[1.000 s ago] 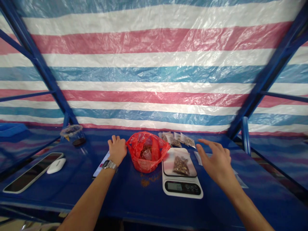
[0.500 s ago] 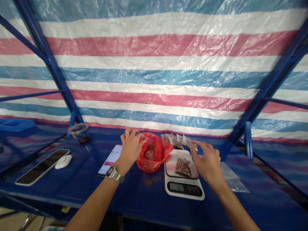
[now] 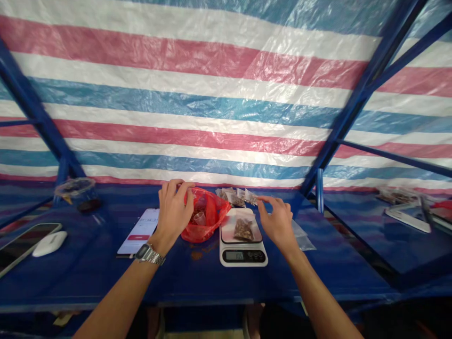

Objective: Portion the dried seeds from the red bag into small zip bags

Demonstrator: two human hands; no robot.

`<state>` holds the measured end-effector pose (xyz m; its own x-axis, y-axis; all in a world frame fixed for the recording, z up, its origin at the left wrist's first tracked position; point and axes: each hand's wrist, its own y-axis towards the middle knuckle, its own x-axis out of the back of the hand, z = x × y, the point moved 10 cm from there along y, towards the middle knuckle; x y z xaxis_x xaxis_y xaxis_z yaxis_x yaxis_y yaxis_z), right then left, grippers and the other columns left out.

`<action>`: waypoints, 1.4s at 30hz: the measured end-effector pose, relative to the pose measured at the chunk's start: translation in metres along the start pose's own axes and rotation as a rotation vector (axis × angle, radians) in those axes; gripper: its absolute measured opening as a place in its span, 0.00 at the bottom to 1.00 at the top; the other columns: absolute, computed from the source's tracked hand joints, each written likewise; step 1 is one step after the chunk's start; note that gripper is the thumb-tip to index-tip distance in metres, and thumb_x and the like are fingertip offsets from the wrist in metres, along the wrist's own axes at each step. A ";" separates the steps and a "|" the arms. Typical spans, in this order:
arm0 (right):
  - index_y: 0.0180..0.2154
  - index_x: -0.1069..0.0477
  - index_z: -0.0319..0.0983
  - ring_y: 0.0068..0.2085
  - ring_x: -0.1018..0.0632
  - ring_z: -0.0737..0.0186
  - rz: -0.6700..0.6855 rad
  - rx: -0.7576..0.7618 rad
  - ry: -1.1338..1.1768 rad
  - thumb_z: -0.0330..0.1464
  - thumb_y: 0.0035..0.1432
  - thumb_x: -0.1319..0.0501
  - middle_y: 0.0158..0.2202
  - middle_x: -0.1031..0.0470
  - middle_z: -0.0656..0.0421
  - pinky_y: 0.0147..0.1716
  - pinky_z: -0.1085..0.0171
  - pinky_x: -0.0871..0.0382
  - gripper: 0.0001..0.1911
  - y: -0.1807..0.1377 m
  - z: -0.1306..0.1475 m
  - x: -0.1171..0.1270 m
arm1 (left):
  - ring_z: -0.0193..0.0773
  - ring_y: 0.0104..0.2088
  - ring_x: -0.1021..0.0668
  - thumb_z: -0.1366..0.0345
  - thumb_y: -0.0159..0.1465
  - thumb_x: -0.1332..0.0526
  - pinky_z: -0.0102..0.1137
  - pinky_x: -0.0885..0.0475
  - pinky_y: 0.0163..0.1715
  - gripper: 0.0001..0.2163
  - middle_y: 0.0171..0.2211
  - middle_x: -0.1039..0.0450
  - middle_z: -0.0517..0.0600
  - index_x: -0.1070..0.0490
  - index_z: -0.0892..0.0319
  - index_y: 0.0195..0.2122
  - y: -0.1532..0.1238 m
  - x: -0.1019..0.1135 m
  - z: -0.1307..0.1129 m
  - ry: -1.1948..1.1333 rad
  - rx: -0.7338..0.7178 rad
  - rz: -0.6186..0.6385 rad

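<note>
A red plastic bag (image 3: 196,234) stands with its mouth open, holding small brown bits and a clear little cup (image 3: 199,218). At its left rim, my left hand (image 3: 173,209) is curled with thumb and fingers on the plastic. A white digital scale (image 3: 243,256) sits just right of the bag. On its plate lies a clear bag of brown pieces (image 3: 243,229). My right hand (image 3: 277,219) hovers by the scale's right edge, thumb and index slightly apart with nothing between them. Several small filled packets (image 3: 236,197) lie behind the scale.
Flat clear bags (image 3: 303,238) lie right of my right hand. A lit phone (image 3: 138,233) is beside my left wrist. Farther left are another phone (image 3: 26,242), a white case (image 3: 49,243) and a plastic tub (image 3: 77,193). Brown crumbs (image 3: 196,255) dot the blue table (image 3: 197,285).
My view has swung right, bringing another table's items into sight. Both hands keep nearly the same places by the red bag and the scale. The bag on the scale stays put.
</note>
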<state>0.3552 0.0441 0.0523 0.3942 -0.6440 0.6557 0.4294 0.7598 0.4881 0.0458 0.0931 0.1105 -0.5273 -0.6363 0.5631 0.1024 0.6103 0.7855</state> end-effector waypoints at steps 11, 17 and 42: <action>0.43 0.20 0.41 0.43 0.21 0.49 0.269 0.091 -0.110 0.40 0.67 0.43 0.37 0.17 0.54 0.45 0.57 0.35 0.14 -0.013 -0.006 -0.026 | 0.50 0.48 0.26 0.72 0.69 0.45 0.43 0.30 0.51 0.11 0.47 0.26 0.58 0.25 0.58 0.47 -0.038 0.006 -0.026 0.024 -0.143 -0.030; 0.49 0.24 0.38 0.38 0.19 0.48 0.356 0.029 -0.084 0.46 0.62 0.36 0.33 0.19 0.54 0.38 0.59 0.35 0.21 -0.027 0.009 -0.041 | 0.48 0.48 0.24 0.73 0.69 0.45 0.41 0.28 0.52 0.10 0.45 0.27 0.55 0.26 0.56 0.45 -0.044 0.010 -0.049 -0.088 -0.087 -0.014; 0.56 0.23 0.42 0.50 0.18 0.51 0.644 0.451 0.309 0.32 0.63 0.41 0.51 0.17 0.54 0.54 0.54 0.25 0.21 0.002 0.152 -0.102 | 0.34 0.27 0.24 0.54 0.65 0.38 0.28 0.31 0.29 0.18 0.31 0.24 0.48 0.28 0.59 0.53 -0.104 -0.117 -0.032 -1.525 1.193 0.118</action>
<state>0.1925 0.1248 0.0735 0.6838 -0.0179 0.7295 -0.2954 0.9073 0.2991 0.1239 0.0889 -0.0285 -0.8041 -0.0945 -0.5870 -0.0025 0.9878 -0.1556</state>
